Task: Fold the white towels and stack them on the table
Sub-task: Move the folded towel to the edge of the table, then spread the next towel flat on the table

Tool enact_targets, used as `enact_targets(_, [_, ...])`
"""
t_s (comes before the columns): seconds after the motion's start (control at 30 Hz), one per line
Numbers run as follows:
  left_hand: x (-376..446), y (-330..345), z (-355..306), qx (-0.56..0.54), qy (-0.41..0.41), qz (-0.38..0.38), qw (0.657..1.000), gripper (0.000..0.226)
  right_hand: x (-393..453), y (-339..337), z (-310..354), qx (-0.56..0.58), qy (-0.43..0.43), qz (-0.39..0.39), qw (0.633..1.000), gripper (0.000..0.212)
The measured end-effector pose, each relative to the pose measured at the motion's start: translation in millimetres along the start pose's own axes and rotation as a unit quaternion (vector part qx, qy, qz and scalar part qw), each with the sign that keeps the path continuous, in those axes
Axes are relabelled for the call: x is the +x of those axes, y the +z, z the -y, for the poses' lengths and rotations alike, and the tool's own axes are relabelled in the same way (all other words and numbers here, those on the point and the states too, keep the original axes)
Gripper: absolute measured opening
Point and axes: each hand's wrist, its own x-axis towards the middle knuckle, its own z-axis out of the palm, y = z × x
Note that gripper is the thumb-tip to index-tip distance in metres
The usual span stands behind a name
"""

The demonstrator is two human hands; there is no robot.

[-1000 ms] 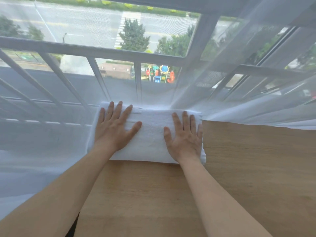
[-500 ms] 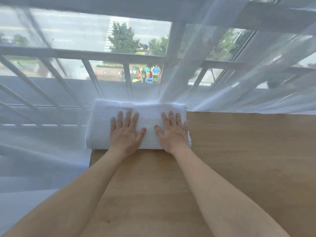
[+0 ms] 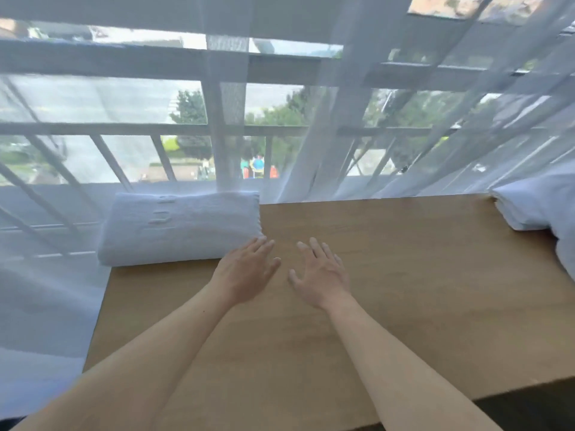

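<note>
- Folded towel (image 3: 179, 227) at table's (image 3: 404, 275) far left corner.
- Left hand (image 3: 245, 275), right hand (image 3: 320, 278) flat, fingers straight, holding nothing.
- More white cloth (image 3: 535, 206) far right.

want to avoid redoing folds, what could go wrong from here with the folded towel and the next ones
1. The folded white towel sits at the wooden table's far left corner, its left end seemingly past the edge; stacking more on it could tip it off.
2. The sheer curtain hangs right behind it and could snag.
3. The left hand and right hand hover open; the left, nearest, could nudge the fold.
</note>
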Motion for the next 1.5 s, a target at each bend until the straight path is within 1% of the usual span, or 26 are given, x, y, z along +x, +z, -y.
enact_targets(0.1, [-1.1, 17.2, -68.7, 0.039, 0.030, 0.009, 0.999, 0.059, -33.9, -18.5, -61.9, 0.016, 0.035, -0.007, 0.999, 0.075])
enact_targets(0.23, [-1.4, 51.2, -164.4, 0.064, 0.055, 0.023, 0.996, 0.055, -82.5, -38.1, -155.6, 0.028, 0.080, -0.010, 0.996, 0.079])
enact_targets(0.3, [2.9, 68.3, -214.2, 0.076, 0.084, 0.023, 0.993, 0.055, -107.9, -48.0, -203.4, 0.025, 0.107, -0.013, 0.994, 0.079])
enact_targets(0.4, [7.3, 87.4, -283.5, 0.087, 0.124, 0.033, 0.988, 0.056, -141.5, -61.4, -266.2, 0.023, 0.139, -0.018, 0.990, 0.076])
enact_targets(0.5, [16.5, 98.6, -337.4, 0.104, 0.158, 0.037, 0.981, 0.058, -162.6, -76.8, -315.5, 0.030, 0.155, -0.041, 0.987, 0.071])
enact_targets(0.77, [60.4, 145.1, -436.3, 0.105, 0.215, 0.062, 0.969, 0.060, -180.9, -102.2, -421.8, 0.073, 0.205, -0.089, 0.972, 0.062])
enact_targets(0.93, [122.4, 179.1, -517.7, 0.083, 0.270, 0.078, 0.956, 0.062, -182.7, -119.2, -497.0, 0.050, 0.233, -0.076, 0.968, 0.062])
enact_targets(1.03, [164.2, 191.6, -569.7, 0.067, 0.303, 0.074, 0.948, 0.062, -180.8, -135.4, -547.7, 0.048, 0.267, -0.064, 0.960, 0.062])
enact_targets(1.1, [184.3, 197.8, -598.1, 0.060, 0.316, 0.081, 0.943, 0.061, -177.9, -143.7, -574.7, 0.055, 0.289, -0.070, 0.953, 0.062])
enact_targets(1.27, [224.5, 204.5, -649.0, 0.048, 0.316, 0.108, 0.942, 0.060, -157.5, -164.5, -622.8, 0.094, 0.312, -0.094, 0.941, 0.062])
enact_targets(1.4, [254.3, 209.0, -681.7, 0.034, 0.301, 0.108, 0.947, 0.060, -133.0, -183.8, -662.4, 0.118, 0.322, -0.136, 0.929, 0.061])
enact_targets(1.5, [280.5, 216.5, -709.3, 0.023, 0.279, 0.109, 0.954, 0.062, -113.5, -198.4, -696.9, 0.129, 0.318, -0.159, 0.926, 0.056])
